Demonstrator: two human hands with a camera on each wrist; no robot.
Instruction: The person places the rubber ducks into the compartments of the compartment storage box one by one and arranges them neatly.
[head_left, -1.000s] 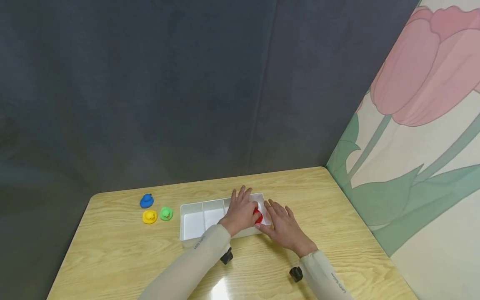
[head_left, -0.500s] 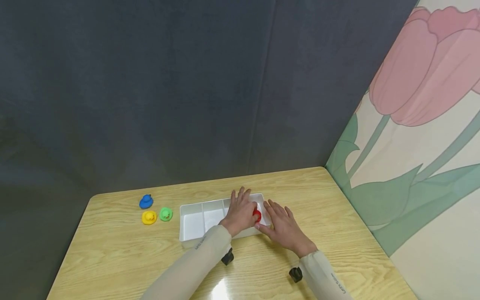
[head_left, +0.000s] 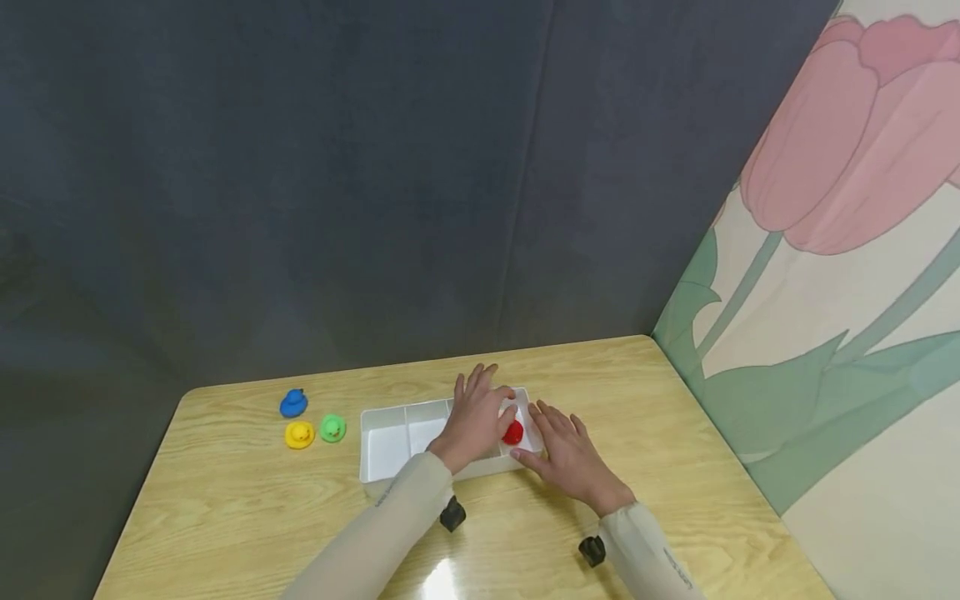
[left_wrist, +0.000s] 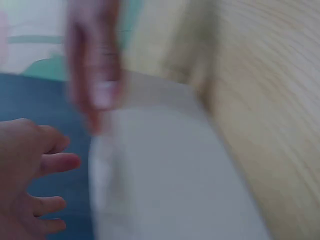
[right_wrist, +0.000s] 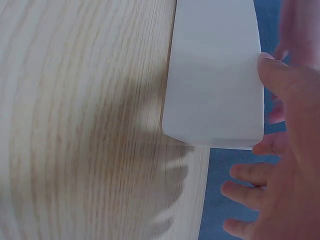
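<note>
A red rubber duck (head_left: 513, 432) sits in the rightmost compartment of the white divided tray (head_left: 386, 451). My left hand (head_left: 474, 423) hovers over the tray just left of the duck, thumb and index finger spread apart and nothing between them. In the left wrist view, the left hand's fingers (left_wrist: 59, 162) are parted and hold nothing. My right hand (head_left: 573, 458) lies at the tray's right end. In the right wrist view its thumb touches the tray's rim (right_wrist: 261, 95), and its other fingers (right_wrist: 250, 172) spread past the corner.
A blue duck (head_left: 293, 403), a yellow duck (head_left: 299, 434) and a green duck (head_left: 332, 427) stand on the wooden table (head_left: 247, 508) left of the tray. A dark curtain (head_left: 360, 183) hangs behind, and a wall with a tulip picture (head_left: 810, 142) rises at right.
My left hand has let go of the red duck, spreading thumb and index finger and shifting slightly left and up. The duck stays in the right compartment. My right hand has barely moved.
</note>
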